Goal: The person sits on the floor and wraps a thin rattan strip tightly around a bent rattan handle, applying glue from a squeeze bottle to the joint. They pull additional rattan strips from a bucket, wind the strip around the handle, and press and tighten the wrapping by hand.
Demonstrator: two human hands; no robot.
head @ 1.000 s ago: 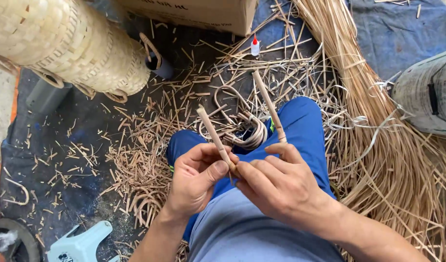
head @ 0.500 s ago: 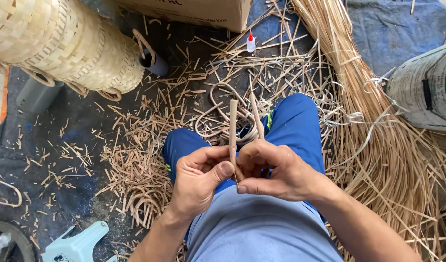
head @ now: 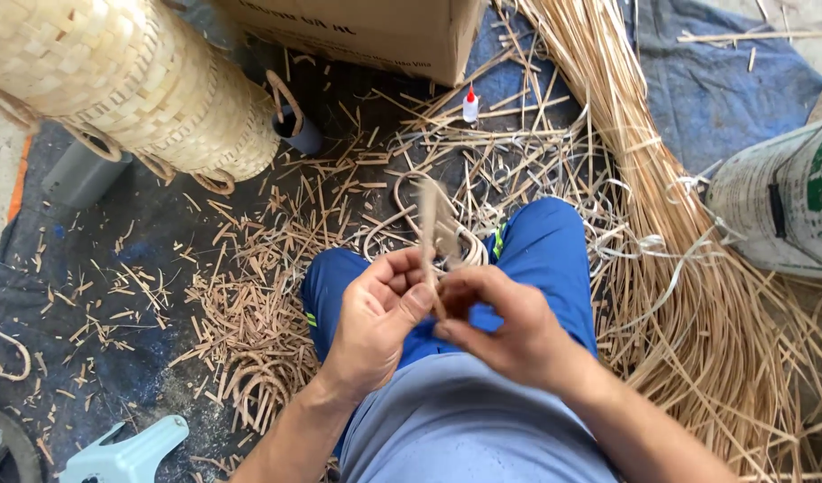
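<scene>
now blurred and swung upright at frame centre, rattan sticks [head: 429, 234] pinched at their lower ends by left hand [head: 379, 317] and right hand [head: 509, 331], seemingly for bending, above blue trousers [head: 540, 259].

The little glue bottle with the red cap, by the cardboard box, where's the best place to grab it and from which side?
Probably the white body of the glue bottle, pinched from above below the red cap. It stands upright among loose cane strips, and the cardboard box blocks the far side.
</scene>
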